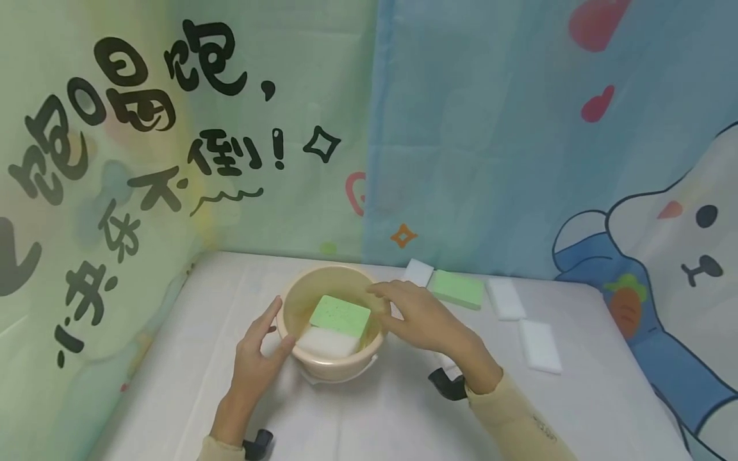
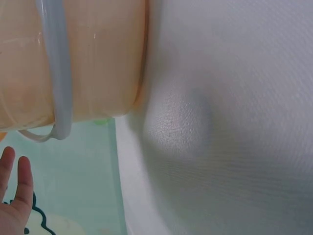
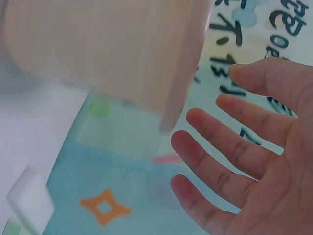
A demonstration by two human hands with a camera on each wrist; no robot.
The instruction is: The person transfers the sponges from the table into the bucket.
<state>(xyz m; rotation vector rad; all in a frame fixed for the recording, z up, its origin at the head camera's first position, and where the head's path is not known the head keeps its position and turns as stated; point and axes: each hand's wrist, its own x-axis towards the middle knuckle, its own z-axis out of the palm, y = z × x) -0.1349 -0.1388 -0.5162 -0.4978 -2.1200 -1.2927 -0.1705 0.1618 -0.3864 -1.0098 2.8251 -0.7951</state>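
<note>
A cream bucket (image 1: 340, 368) stands on the white-covered table, and its pale handle (image 2: 57, 73) hangs down along the side. Inside it a green sponge block (image 1: 340, 315) leans on a white sponge block (image 1: 327, 342). My left hand (image 1: 254, 358) is at the bucket's left side, thumb and fingers spread near the rim; whether it touches is unclear. Over the right rim hovers my right hand (image 1: 421, 315), its fingers spread and loosely bent. Nothing is in its grasp in the right wrist view, where the bucket wall (image 3: 107, 49) shows beside the fingertips.
To the right of the bucket lie another green sponge block (image 1: 457, 289) and several white ones, among them one at the back (image 1: 418, 273) and one nearer the right edge (image 1: 539, 346). Printed cloth walls (image 1: 484, 160) rise behind and to the left of the table.
</note>
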